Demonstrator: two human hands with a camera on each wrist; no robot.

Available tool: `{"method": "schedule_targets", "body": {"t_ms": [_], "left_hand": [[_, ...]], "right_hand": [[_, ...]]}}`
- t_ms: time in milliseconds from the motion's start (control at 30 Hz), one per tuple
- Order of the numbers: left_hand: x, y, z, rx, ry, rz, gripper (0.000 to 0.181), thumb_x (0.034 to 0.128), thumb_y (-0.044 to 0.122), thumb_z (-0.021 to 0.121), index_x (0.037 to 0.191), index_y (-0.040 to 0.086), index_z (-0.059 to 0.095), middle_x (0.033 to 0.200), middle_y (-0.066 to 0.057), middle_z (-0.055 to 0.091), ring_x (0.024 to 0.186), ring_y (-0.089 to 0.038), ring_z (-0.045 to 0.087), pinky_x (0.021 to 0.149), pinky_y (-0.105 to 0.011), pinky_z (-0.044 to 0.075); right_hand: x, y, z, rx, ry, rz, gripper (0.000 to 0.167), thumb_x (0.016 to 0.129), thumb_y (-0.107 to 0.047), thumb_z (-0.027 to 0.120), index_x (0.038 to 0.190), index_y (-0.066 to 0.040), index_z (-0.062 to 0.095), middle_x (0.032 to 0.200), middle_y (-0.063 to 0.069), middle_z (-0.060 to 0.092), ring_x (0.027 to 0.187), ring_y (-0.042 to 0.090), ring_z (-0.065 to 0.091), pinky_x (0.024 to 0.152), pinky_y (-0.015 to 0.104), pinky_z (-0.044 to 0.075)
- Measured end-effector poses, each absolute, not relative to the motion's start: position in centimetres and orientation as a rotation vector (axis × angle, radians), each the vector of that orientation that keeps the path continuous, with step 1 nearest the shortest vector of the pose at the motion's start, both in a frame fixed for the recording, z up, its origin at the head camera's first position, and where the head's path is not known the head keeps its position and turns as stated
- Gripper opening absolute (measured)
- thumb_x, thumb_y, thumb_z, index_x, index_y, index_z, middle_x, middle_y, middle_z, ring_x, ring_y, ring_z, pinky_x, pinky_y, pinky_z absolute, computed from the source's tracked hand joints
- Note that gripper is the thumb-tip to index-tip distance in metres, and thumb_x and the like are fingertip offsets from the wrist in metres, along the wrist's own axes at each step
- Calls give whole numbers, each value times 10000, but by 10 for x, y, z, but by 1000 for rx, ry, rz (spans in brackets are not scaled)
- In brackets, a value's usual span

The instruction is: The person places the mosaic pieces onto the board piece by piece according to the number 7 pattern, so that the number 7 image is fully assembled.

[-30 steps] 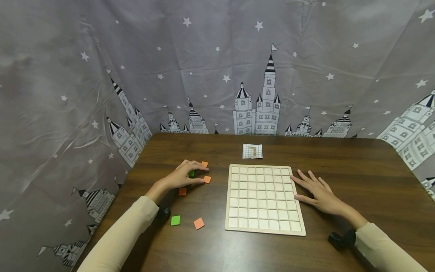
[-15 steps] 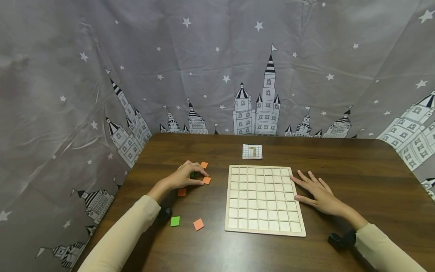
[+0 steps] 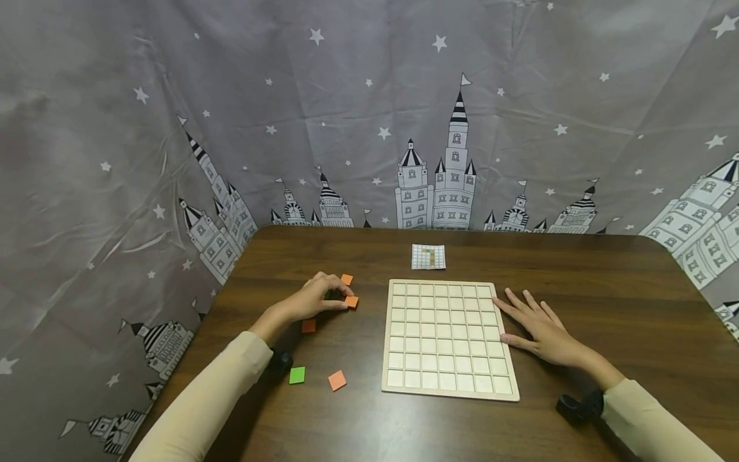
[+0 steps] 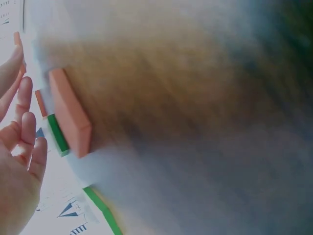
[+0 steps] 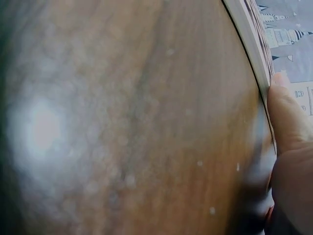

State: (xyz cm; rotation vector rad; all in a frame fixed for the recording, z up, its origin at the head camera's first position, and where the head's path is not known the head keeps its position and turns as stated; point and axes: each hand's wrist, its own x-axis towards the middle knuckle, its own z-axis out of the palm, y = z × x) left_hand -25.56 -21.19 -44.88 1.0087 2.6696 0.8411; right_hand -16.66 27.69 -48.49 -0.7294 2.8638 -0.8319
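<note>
an orange tile (image 3: pixel 351 301) sat at about ten o'clock from the middle of the gridded wooden board (image 3: pixel 387 340). the left hand (image 3: pixel 312 300) had its grip clamped on that tile, pinched between thumb and fingertips. from there, a second orange tile (image 3: pixel 346 279) lay near twelve, a reddish-orange tile (image 3: pixel 308 326) at eight, a lime-green tile (image 3: pixel 297 375) at seven and a salmon tile (image 3: pixel 337 380) near six. at the board's three o'clock, the right hand (image 3: pixel 537 327) kept its fingers apart, touching the rim. a printed grid card (image 3: pixel 428 256) lay on the desk (image 3: pixel 577 269) near twelve.
</note>
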Motion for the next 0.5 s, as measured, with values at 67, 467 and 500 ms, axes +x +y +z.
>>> {"method": "schedule_targets", "body": {"t_ms": [67,467,500], "left_hand": [[-255,-210,-446,970,2669,875,265,906,170,744,1147,65,715,1124,-69,670,1029,-290,472,888,-425,361],[-254,-194,-437,964,2641,934,272,933,167,713,1163,22,707,1160,-107,673,1051,-279,473,931,-446,364],[-254,-193,-436,959,2639,939,271,935,167,711,1166,25,705,1159,-102,672,1052,-280,473,932,-450,368]], "right_hand": [[-166,277,-487,-734,2864,-840,711,976,-374,636,1583,-224,298,1607,255,183,1435,555,62,1068,714,28],[-166,278,-491,-776,2893,-877,716,967,-374,645,1580,-217,308,1599,261,203,1429,563,68,1075,710,13],[-166,278,-491,-770,2889,-867,712,971,-375,640,1580,-218,306,1600,261,200,1431,561,66,1074,712,17]]}}
